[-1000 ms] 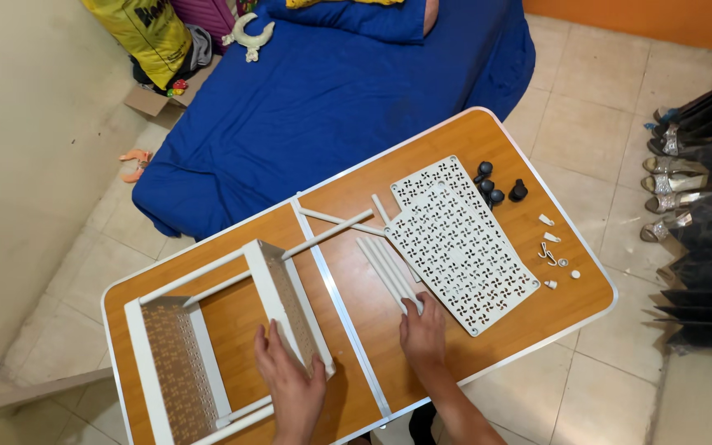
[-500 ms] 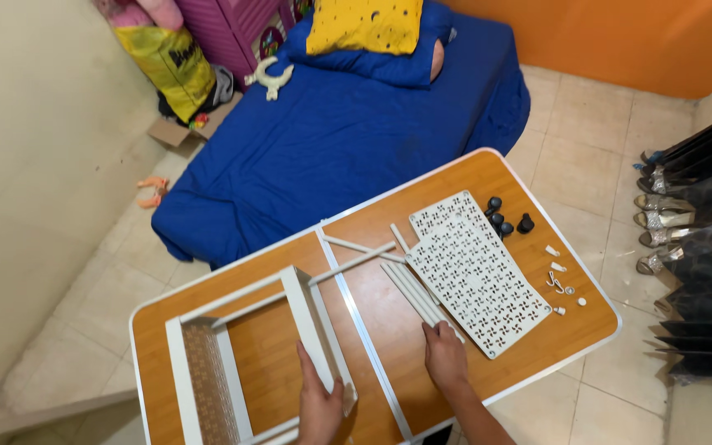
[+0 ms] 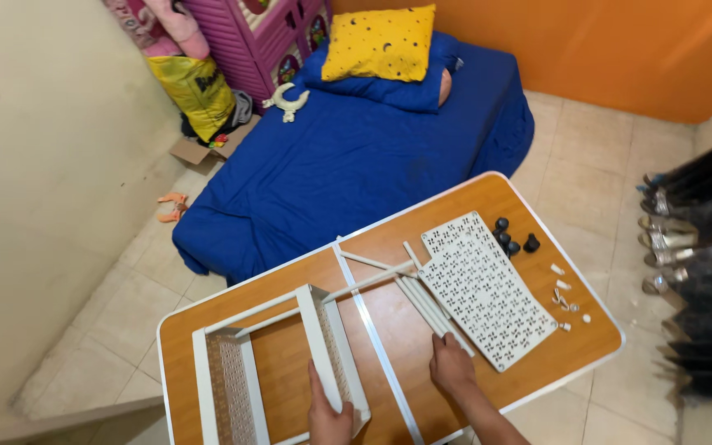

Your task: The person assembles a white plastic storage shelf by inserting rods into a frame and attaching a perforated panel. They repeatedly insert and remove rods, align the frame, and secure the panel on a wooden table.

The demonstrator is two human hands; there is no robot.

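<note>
Bedroom corner, tiled floor, orange wall behind. Blue bed with yellow pillow lies just beyond the far edge of the wooden counter, which has a white rim.

Left hand at the near edge, fingers wrapped round the near end of a white frame; grip closed on the frame's upright panel. Frame stands on the left half of the counter, open box shape, with a patterned insert at its left side.

Right hand lies flat on the counter near the near edge, fingers loosely spread, holding nothing; fingertips touch or nearly touch the near ends of a bundle of white rods.

Perforated white panel lies flat on the right half, just beside the rods. One long white strip runs from the far edge to the near edge, between the two hands.

Four black caps sit near the far right corner. Small white fittings are scattered along the right edge.
</note>
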